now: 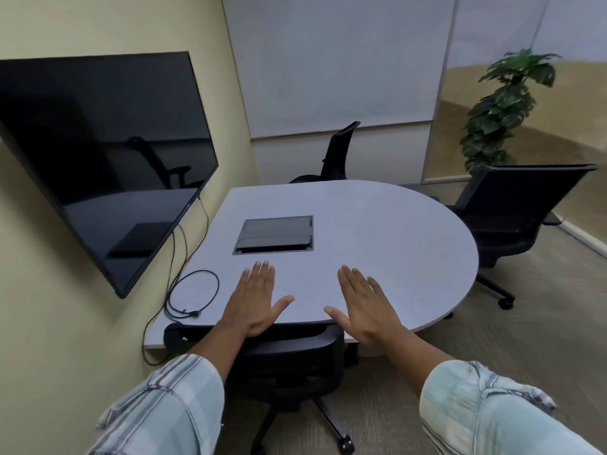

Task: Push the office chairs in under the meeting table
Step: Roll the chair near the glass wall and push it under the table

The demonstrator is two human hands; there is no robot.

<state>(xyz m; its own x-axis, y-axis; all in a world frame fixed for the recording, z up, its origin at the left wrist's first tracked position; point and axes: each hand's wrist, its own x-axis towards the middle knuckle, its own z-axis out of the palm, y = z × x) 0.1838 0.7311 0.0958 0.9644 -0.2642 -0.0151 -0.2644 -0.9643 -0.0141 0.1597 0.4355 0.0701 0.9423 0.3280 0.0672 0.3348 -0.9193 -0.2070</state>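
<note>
A grey meeting table (377, 244) with a rounded right end fills the middle. Directly below me a black office chair (295, 362) stands with its backrest top against the table's near edge. My left hand (254, 300) and my right hand (364, 307) hover flat, fingers spread, above that backrest and the table edge, holding nothing. A second black chair (512, 211) stands at the table's right end, seat partly under it. A third black chair (338, 152) stands at the far side, mostly hidden by the tabletop.
A large dark wall screen (98, 152) hangs at the left. A black cable (192, 297) coils on the table's left edge and drops down the wall. A dark cable box lid (276, 234) is set in the tabletop. A potted plant (505, 106) stands at the back right.
</note>
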